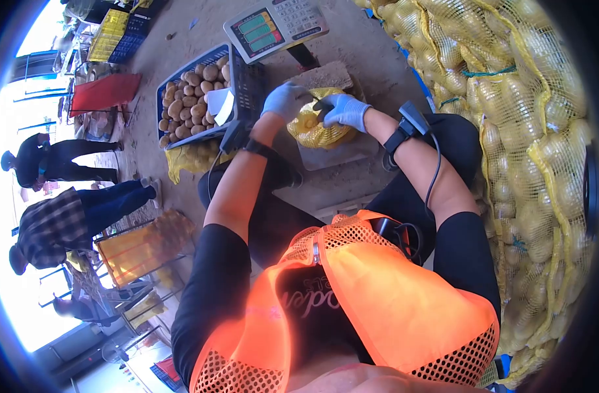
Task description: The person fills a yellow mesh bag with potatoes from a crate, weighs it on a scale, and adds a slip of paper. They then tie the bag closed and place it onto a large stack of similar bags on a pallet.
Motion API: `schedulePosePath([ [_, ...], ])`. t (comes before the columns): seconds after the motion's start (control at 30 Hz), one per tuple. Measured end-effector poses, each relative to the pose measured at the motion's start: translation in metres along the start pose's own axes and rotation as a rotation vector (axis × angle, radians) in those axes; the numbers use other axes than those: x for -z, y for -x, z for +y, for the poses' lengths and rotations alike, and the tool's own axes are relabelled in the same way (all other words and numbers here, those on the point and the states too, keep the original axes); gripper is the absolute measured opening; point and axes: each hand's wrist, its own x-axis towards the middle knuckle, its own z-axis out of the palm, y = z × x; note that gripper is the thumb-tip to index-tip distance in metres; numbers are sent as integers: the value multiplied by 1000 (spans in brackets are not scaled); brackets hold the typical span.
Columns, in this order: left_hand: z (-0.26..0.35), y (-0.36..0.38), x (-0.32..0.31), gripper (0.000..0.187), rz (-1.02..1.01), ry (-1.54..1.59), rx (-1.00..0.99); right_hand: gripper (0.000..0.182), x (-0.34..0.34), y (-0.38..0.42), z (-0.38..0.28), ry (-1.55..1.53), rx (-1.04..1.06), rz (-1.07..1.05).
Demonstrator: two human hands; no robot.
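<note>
A yellow mesh bag (320,135) with potatoes inside rests on the platform (342,160) of a weighing scale, in front of my knees. My left hand (286,102), in a pale work glove, is closed at the top of the bag, its fingertips partly hidden. From the other side my right hand (346,112), gloved likewise, has its fingers closed on the gathered mesh. Dark patches show at the fingers of both gloves. Beyond the bag stands the scale's display panel (276,26), tilted, with green readouts and a keypad.
A blue plastic crate (242,98) of loose potatoes, with a white scoop-like piece (219,106), stands at the left. Filled mesh sacks (528,164) are stacked along the right. Two people (64,160) stand farther left, near a red sheet (106,93) and yellow crates (108,36).
</note>
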Motion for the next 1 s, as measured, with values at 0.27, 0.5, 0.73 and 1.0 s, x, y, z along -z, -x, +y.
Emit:
schedulePosePath([
  [0.27,24,62,-47,14,110,766,524,41,-19,-6,7,468,122,338],
  [0.5,50,72,-67,28,250,845,432,30,-24,-10,-3,-403,-254,415],
  [0.73,66,48,-62,21,297,1417,815,32,-35,-8,-15,-666,-303,541],
  [1.0,83,41,-33,17,413,2099,849,33,-32,-12,-6,-588,-330,490],
])
